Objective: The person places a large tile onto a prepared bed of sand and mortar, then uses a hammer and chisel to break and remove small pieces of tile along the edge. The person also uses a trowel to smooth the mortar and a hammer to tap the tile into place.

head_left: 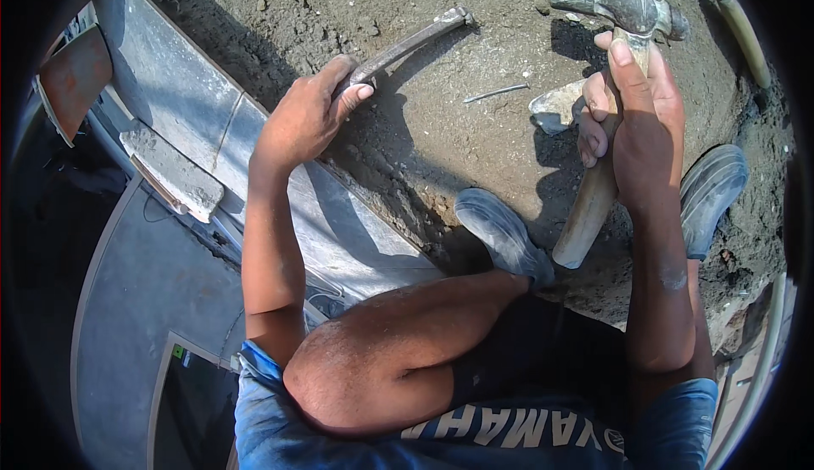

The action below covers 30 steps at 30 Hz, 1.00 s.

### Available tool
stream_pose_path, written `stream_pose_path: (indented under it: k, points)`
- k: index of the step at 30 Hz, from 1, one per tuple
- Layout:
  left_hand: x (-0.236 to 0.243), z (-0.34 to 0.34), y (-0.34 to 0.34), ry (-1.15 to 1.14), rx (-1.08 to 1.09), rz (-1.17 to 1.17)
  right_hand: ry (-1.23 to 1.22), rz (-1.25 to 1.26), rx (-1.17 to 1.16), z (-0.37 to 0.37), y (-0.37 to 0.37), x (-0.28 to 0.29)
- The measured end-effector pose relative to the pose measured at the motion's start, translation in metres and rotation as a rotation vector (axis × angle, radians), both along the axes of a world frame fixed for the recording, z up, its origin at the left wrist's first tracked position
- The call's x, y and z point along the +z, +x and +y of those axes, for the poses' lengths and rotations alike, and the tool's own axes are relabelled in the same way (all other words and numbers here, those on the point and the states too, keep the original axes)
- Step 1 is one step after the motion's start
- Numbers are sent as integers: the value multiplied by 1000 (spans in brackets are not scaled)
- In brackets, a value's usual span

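My left hand (307, 120) is closed around a grey metal rod (411, 47) that looks like a chisel. Its far end points up and to the right, over the dirt ground (458, 143). In my right hand (640, 135) is a hammer (623, 5), gripped by the wooden handle just below its worn metal head. The handle's butt slants down toward my shoes. A thin nail-like metal piece (496, 93) lies on the dirt between my hands. A pale stone-like lump (555, 109) rests partly behind my right fingers.
Grey tiles (225, 114) form an edge along the left of the dirt. A broken grey slab (174, 173) and a reddish tile piece (76, 80) lie beyond it. My dusty shoes (504, 232) are planted on the dirt. At the upper right is another wooden handle (746, 37).
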<state>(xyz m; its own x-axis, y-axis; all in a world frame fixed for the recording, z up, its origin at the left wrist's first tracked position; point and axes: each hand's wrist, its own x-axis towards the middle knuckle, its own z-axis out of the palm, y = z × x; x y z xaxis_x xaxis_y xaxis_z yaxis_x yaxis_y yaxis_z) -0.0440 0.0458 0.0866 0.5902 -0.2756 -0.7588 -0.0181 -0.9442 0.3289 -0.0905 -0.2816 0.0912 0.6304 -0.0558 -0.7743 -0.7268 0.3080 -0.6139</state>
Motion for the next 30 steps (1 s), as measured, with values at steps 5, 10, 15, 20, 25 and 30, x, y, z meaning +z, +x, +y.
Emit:
stream_pose_path:
  k: [5, 10, 15, 20, 25, 30]
  points:
    - [-1, 17, 28, -32, 121, 420, 21, -5, 22, 4, -2, 0]
    - [3, 7, 17, -272, 403, 459, 1, -22, 16, 10, -8, -2]
    - [-2, -4, -7, -523, 477, 518, 25, -39, 11, 9, -14, -1]
    - [-4, 4, -28, -538, 600, 567, 9, -36, 24, 10, -13, 5]
    - [-3, 9, -36, -580, 645, 539, -25, -97, 156, 13, -8, -3]
    - [-7, 22, -25, -497, 614, 469, -441, -425, 659, 5, 31, 7]
